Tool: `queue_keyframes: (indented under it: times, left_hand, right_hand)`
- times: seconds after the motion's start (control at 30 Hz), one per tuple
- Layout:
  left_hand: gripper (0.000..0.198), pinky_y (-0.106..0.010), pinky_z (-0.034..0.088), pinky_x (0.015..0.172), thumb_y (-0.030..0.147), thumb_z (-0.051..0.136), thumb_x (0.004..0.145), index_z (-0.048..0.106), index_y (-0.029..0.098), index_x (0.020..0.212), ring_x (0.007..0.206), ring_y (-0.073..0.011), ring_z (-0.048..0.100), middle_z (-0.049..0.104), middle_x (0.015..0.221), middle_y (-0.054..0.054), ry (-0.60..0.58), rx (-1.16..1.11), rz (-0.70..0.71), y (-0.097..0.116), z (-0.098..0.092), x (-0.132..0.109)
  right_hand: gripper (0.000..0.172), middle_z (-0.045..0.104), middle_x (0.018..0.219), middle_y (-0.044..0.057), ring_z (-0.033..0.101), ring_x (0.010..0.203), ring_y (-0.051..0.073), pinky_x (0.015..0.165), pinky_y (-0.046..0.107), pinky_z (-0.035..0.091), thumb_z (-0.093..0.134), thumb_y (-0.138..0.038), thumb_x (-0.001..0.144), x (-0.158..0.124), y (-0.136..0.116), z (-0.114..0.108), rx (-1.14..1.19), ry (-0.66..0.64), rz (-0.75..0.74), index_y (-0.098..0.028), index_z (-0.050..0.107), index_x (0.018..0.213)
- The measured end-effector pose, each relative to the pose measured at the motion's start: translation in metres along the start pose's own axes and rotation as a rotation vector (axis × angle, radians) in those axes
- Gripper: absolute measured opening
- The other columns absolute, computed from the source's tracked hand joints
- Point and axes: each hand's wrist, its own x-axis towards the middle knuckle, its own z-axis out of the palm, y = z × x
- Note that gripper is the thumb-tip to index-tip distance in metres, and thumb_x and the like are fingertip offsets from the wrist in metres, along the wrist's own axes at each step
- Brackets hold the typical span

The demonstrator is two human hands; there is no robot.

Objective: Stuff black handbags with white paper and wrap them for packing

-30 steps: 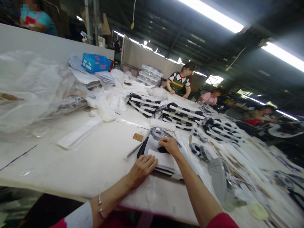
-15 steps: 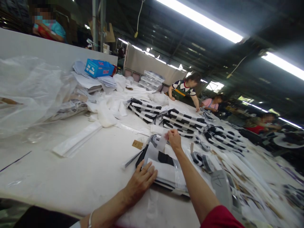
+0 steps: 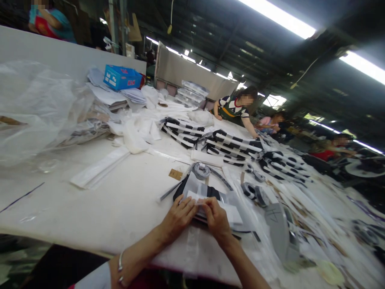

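Observation:
A black, white and grey bag (image 3: 214, 194) lies flat on the table in front of me, partly covered by pale sheets, with a coiled grey strap (image 3: 201, 171) at its far end. My right hand (image 3: 217, 218) pinches a thin white sheet (image 3: 194, 195) above the bag's near side. Close beside it, my left hand (image 3: 179, 214) has its fingers curled over the same sheet at the bag's near left edge. The fingertips of both hands almost meet. Another white sheet (image 3: 234, 214) lies to the right. A brown tag (image 3: 175, 174) rests beyond the bag.
Right of the bag stands a grey tape dispenser-like object (image 3: 277, 228). Black-and-white checked pieces (image 3: 234, 145) spread across the back, where a co-worker (image 3: 236, 108) leans over. A folded white strip (image 3: 100, 167), clear plastic (image 3: 36, 108) and a blue box (image 3: 122, 77) are leftward.
My right hand has come down and nearer, from the raised sheet at the bag's far end to beside my left hand. My left fingers have curled in. The coiled strap is now uncovered.

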Motion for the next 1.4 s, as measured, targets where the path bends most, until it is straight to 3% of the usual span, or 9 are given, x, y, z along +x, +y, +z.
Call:
queue_keyframes:
  times: [0.2,0.47,0.6,0.7,0.83,0.97,1.13,1.27,1.4]
  left_hand:
    - [0.034,-0.044,0.043,0.105,0.011,0.036,0.097,0.055,0.012,0.126,0.118,-0.0205,0.059,0.067,0.118,-0.012,-0.018,-0.016,-0.011,-0.001,-0.002,-0.001]
    - [0.034,-0.044,0.043,0.105,0.019,0.039,0.100,0.053,0.019,0.131,0.115,-0.0212,0.060,0.067,0.119,-0.008,-0.047,-0.054,0.010,-0.003,-0.015,0.007]
    - [0.031,-0.044,0.043,0.104,0.017,0.041,0.099,0.057,0.017,0.125,0.114,-0.0213,0.060,0.068,0.117,-0.009,-0.011,-0.034,0.015,-0.002,-0.012,0.006]
    - [0.027,-0.045,0.042,0.105,0.016,0.043,0.098,0.060,0.016,0.119,0.114,-0.0213,0.060,0.069,0.115,-0.008,0.033,-0.018,0.005,-0.001,-0.008,0.004]
    - [0.030,-0.045,0.041,0.107,0.015,0.041,0.098,0.059,0.016,0.123,0.118,-0.0218,0.057,0.067,0.120,-0.008,0.040,-0.027,-0.008,0.001,-0.005,0.004]
    - [0.032,-0.044,0.041,0.107,0.015,0.040,0.098,0.058,0.016,0.124,0.119,-0.0222,0.057,0.067,0.120,-0.009,0.036,-0.034,-0.003,0.000,-0.006,0.005]
    - [0.032,-0.045,0.040,0.107,0.014,0.039,0.098,0.059,0.017,0.123,0.114,-0.0213,0.059,0.068,0.117,-0.010,0.024,-0.028,0.011,-0.003,-0.002,0.003]
    - [0.032,-0.046,0.038,0.108,0.013,0.039,0.097,0.058,0.017,0.122,0.113,-0.0214,0.060,0.069,0.116,-0.009,0.088,-0.026,0.018,-0.003,0.009,-0.002]
    - [0.032,-0.047,0.038,0.108,0.013,0.040,0.097,0.057,0.017,0.125,0.115,-0.0221,0.060,0.068,0.117,-0.010,0.057,-0.033,0.018,-0.004,0.011,-0.003]
  right_hand:
    - [0.019,0.073,0.101,0.005,0.069,0.105,0.022,0.093,0.037,0.056,0.046,-0.026,0.096,-0.016,0.002,-0.002,-0.027,0.016,-0.172,-0.025,0.064,0.102]
    - [0.014,0.075,0.098,0.002,0.070,0.096,0.020,0.097,0.039,0.054,0.057,-0.018,0.091,-0.020,-0.006,-0.012,-0.038,-0.059,-0.400,-0.026,0.068,0.094]
    - [0.017,0.074,0.090,0.006,0.070,0.086,0.020,0.082,0.036,0.058,0.053,-0.025,0.095,0.004,-0.013,-0.019,-0.083,-0.004,-0.317,-0.024,0.070,0.094]
    - [0.028,0.073,0.104,0.010,0.068,0.101,0.023,0.093,0.040,0.053,0.045,-0.029,0.098,0.033,-0.009,-0.010,-0.155,0.018,-0.251,-0.021,0.070,0.106]
    - [0.044,0.053,0.142,0.015,0.044,0.136,0.028,0.115,0.054,0.030,0.040,-0.035,0.099,0.063,0.009,0.018,-0.287,-0.342,-0.126,-0.016,0.055,0.136]
    - [0.057,0.034,0.154,0.016,0.026,0.146,0.029,0.119,0.056,0.013,0.041,-0.043,0.099,0.079,0.017,0.027,-0.253,-0.613,0.034,-0.013,0.041,0.146]
    - [0.057,0.037,0.154,0.012,0.031,0.144,0.022,0.119,0.045,0.023,0.019,-0.045,0.103,0.091,0.014,0.014,-0.147,-0.519,0.191,-0.017,0.036,0.150]
    - [0.056,0.045,0.148,0.016,0.030,0.143,0.034,0.118,0.057,0.015,0.053,-0.045,0.093,0.097,0.016,0.022,-0.194,-0.482,0.217,-0.014,0.049,0.141]
    - [0.043,0.060,0.135,0.011,0.051,0.131,0.028,0.114,0.049,0.033,0.047,-0.041,0.096,0.103,0.015,0.016,-0.152,-0.393,0.212,-0.018,0.061,0.129]
